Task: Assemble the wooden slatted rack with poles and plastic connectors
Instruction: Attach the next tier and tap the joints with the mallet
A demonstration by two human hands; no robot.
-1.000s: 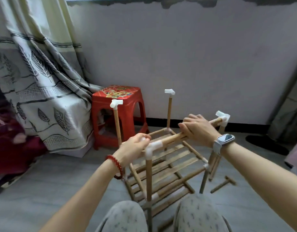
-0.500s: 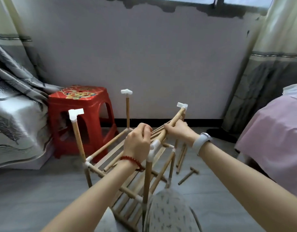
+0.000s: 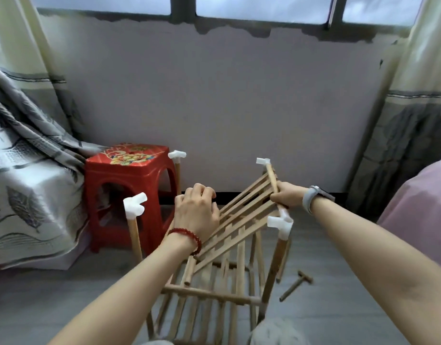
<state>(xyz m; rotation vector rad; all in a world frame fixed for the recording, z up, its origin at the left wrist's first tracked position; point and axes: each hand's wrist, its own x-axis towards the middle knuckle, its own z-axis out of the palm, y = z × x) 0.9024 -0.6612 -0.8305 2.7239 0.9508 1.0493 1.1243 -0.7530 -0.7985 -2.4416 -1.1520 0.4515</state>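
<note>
Top slatted shelf hangs tilted over the rack: right hand grips its right rail, left hand curls over the left (rail hidden). Next, seat that rail's ends into the left connector.

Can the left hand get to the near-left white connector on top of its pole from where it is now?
Probably yes. The left hand rests on the tilted slatted panel, and the near-left connector stands just to its left on its pole, apart from it, with nothing visible between them. It would have to let go of the panel first.
</note>
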